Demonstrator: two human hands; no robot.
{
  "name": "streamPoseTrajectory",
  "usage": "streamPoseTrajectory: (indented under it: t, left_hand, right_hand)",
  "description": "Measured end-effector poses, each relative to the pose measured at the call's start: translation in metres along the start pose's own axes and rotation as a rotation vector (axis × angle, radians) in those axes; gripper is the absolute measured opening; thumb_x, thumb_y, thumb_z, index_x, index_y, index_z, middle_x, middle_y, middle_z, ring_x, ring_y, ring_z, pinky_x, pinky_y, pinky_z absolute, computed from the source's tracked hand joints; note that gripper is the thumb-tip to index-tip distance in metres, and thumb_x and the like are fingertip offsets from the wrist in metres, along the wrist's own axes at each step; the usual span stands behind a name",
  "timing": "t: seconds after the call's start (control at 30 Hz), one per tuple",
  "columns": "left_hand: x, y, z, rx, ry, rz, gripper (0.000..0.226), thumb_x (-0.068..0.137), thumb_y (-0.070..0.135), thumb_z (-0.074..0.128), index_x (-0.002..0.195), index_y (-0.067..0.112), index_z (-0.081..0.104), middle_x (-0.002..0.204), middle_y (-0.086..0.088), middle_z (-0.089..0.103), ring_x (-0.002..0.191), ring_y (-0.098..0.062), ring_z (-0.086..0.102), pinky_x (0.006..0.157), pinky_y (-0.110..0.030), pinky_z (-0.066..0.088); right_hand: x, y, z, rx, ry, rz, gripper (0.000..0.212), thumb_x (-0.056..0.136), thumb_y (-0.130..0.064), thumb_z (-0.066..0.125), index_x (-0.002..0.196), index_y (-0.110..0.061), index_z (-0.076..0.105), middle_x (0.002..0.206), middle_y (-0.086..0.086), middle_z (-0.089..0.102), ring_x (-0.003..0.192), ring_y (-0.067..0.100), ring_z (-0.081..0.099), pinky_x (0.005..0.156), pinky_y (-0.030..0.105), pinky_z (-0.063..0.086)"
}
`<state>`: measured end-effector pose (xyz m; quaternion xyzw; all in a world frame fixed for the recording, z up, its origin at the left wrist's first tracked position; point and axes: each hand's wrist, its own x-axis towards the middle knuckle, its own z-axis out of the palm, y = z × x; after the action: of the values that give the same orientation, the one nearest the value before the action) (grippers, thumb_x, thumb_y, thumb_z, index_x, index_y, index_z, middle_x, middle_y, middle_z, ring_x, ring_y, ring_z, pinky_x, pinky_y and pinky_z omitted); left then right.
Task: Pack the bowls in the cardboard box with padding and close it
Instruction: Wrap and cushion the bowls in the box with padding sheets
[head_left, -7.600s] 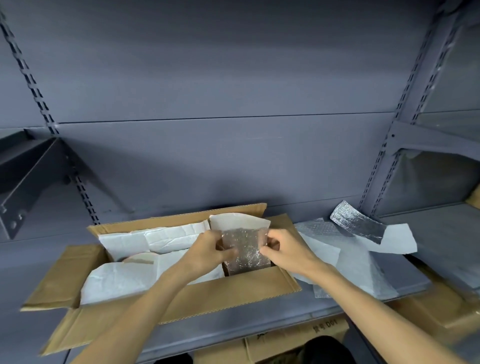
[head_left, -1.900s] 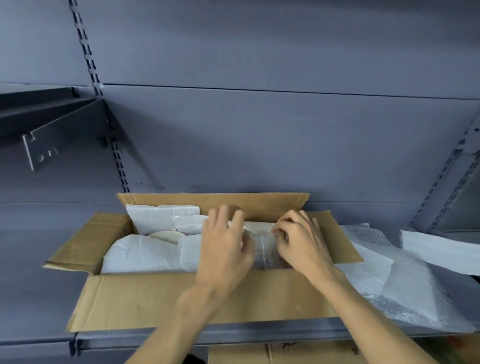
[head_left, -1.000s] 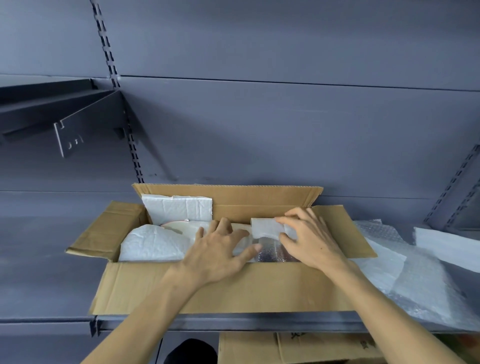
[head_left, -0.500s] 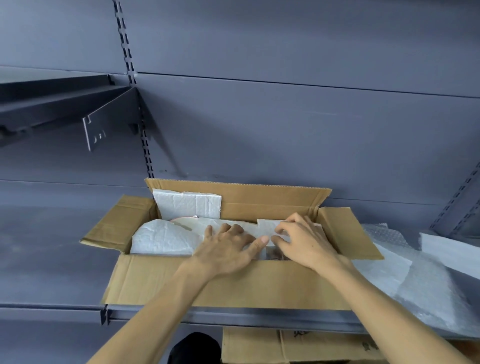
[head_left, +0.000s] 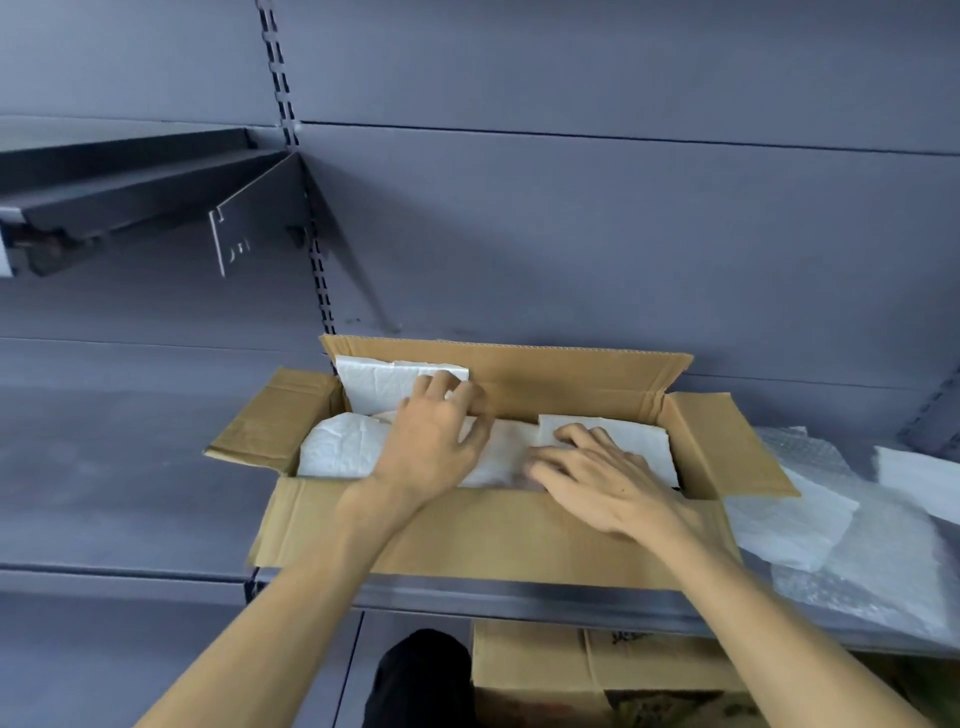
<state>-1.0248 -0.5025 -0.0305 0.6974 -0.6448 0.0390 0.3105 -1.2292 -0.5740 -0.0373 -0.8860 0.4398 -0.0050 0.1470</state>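
Open cardboard box (head_left: 498, 530) on a grey metal shelf (head_left: 130, 467), all four flaps spread. Inside it, white foam padding (head_left: 337, 452) covers the contents; no bowl can be made out. Left hand (head_left: 434, 441), grip apart and fingers loosely bent, touches an upright foam sheet (head_left: 379, 382) at the box's far wall. Right hand (head_left: 597, 480), fingers straight, presses flat on a foam sheet (head_left: 628, 434) in the box's right end. Bubble wrap (head_left: 872, 561) lies right of the box. Second carton (head_left: 597, 670) below the box; its printing is illegible.

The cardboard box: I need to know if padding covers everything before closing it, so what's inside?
White foam sheets fill the cardboard box; the left hand and right hand rest on them. No bowl shows clearly; whatever lies beneath is covered.
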Motion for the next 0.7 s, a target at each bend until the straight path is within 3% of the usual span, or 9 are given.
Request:
streamPoseTrajectory:
  t: [0.1, 0.2, 0.3, 0.43, 0.53, 0.7]
  left_hand:
    - [-0.006, -0.024, -0.009, 0.242, 0.024, 0.016, 0.038, 0.089, 0.032, 0.063, 0.123, 0.018, 0.063, 0.125, -0.006, 0.054, 0.121, -0.031, 0.044, 0.100, -0.047, 0.039]
    - [-0.009, -0.036, -0.012, 0.307, -0.018, -0.025, 0.053, 0.083, 0.034, 0.064, 0.134, 0.021, 0.056, 0.138, -0.009, 0.047, 0.134, -0.032, 0.036, 0.113, -0.057, 0.027]
    - [-0.001, -0.040, -0.014, 0.425, -0.068, -0.026, 0.063, 0.082, 0.038, 0.061, 0.142, 0.026, 0.045, 0.144, -0.008, 0.040, 0.139, -0.029, 0.031, 0.117, -0.065, 0.018]
    - [0.007, -0.047, -0.017, 0.529, -0.068, -0.051, 0.064, 0.083, 0.035, 0.059, 0.143, 0.025, 0.040, 0.139, -0.010, 0.041, 0.131, -0.030, 0.038, 0.114, -0.066, 0.023]
    - [0.010, -0.051, -0.018, 0.561, 0.039, -0.003, 0.053, 0.080, 0.030, 0.060, 0.131, 0.019, 0.049, 0.126, -0.010, 0.048, 0.118, -0.030, 0.048, 0.108, -0.064, 0.033]
    - [0.013, -0.051, -0.019, 0.644, 0.021, -0.016, 0.041, 0.079, 0.032, 0.059, 0.114, 0.010, 0.052, 0.111, -0.010, 0.055, 0.105, -0.031, 0.050, 0.096, -0.059, 0.042]
  right_hand:
    - [0.000, -0.001, -0.001, 0.015, -0.011, 0.007, 0.073, 0.084, -0.070, 0.013, 0.144, -0.049, 0.047, 0.158, -0.010, 0.030, 0.144, 0.016, 0.028, 0.106, 0.050, 0.035]
    - [0.002, 0.001, 0.001, -0.005, -0.003, 0.000, 0.059, 0.094, -0.066, 0.022, 0.145, -0.048, 0.047, 0.157, -0.010, 0.031, 0.143, 0.015, 0.029, 0.106, 0.049, 0.036]
    - [0.002, 0.002, 0.003, -0.014, 0.001, -0.001, 0.059, 0.095, -0.066, 0.023, 0.146, -0.047, 0.046, 0.157, -0.010, 0.031, 0.143, 0.015, 0.030, 0.106, 0.049, 0.037]
    - [0.004, 0.004, 0.004, -0.015, 0.010, -0.003, 0.060, 0.094, -0.066, 0.024, 0.147, -0.047, 0.045, 0.157, -0.011, 0.031, 0.143, 0.015, 0.029, 0.105, 0.048, 0.037]
    - [0.005, 0.005, 0.007, -0.021, 0.026, -0.003, 0.061, 0.093, -0.068, 0.025, 0.146, -0.047, 0.046, 0.155, -0.012, 0.032, 0.142, 0.014, 0.031, 0.103, 0.047, 0.037]
    - [0.006, 0.006, 0.010, -0.028, 0.044, -0.007, 0.061, 0.091, -0.069, 0.023, 0.144, -0.048, 0.046, 0.153, -0.014, 0.033, 0.138, 0.014, 0.035, 0.098, 0.045, 0.038]
